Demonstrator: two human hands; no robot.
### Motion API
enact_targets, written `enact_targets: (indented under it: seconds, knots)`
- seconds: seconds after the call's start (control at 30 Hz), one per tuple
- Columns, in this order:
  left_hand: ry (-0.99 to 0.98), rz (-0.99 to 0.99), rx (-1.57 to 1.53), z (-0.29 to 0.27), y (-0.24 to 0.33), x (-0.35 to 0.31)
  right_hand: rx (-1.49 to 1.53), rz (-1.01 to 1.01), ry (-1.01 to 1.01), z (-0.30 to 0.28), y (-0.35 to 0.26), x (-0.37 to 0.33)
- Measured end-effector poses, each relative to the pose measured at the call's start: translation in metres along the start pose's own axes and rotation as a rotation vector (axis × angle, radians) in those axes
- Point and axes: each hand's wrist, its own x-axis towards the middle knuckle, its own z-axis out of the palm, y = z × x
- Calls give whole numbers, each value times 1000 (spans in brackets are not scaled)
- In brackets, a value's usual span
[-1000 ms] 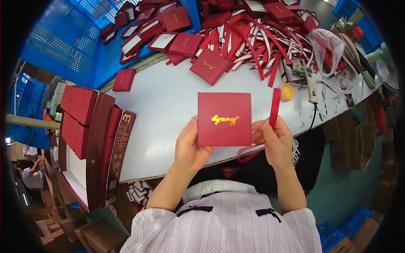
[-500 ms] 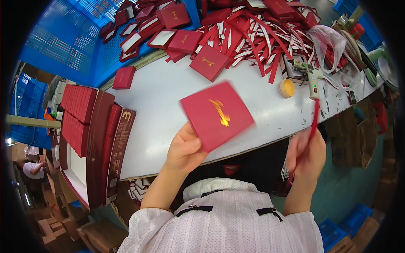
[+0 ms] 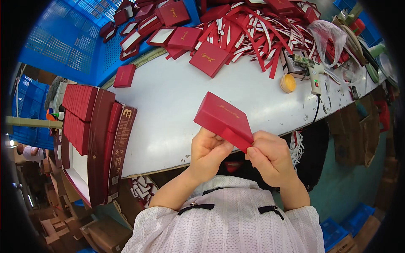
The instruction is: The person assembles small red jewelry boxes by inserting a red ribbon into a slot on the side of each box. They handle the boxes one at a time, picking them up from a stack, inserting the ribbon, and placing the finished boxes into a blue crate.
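My left hand (image 3: 206,152) is closed on a flat red gift box (image 3: 223,113) with gold lettering on its lid, held tilted above the table's near edge. Its fingers support the box from below, with the thumb along the near side. A red ribbon strip (image 3: 237,138) appears to lie along that near side. At the box's right corner, my right hand (image 3: 270,158) pinches with thumb and fingers, apparently on the ribbon's end. The fingertips partly hide that end.
Red and white ribbon strips (image 3: 257,38) heap at the back, beside more red boxes (image 3: 209,59). A glue gun (image 3: 314,78) and a yellow round tub (image 3: 288,83) stand at the right. Left are a blue crate (image 3: 63,46) and a carton (image 3: 122,143) by stacked red boxes (image 3: 78,122).
The red box has turned and tilted, showing its near side. My right hand has moved left from beside the glue gun to the box's corner, bringing the red strip.
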Motion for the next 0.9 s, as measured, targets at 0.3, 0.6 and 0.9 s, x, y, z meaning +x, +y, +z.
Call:
enact_targets:
  seconds: [0.3,0.6,0.9]
  knots:
    - [-17,34,-77,6,5,-3,6,-52,-34,-2,-4,-2]
    - [284,61,54,11,-2,1,90,57,-29,1,-3,0]
    - [338,84,-44,12,-7,6,22,299,-61,-5,14,6]
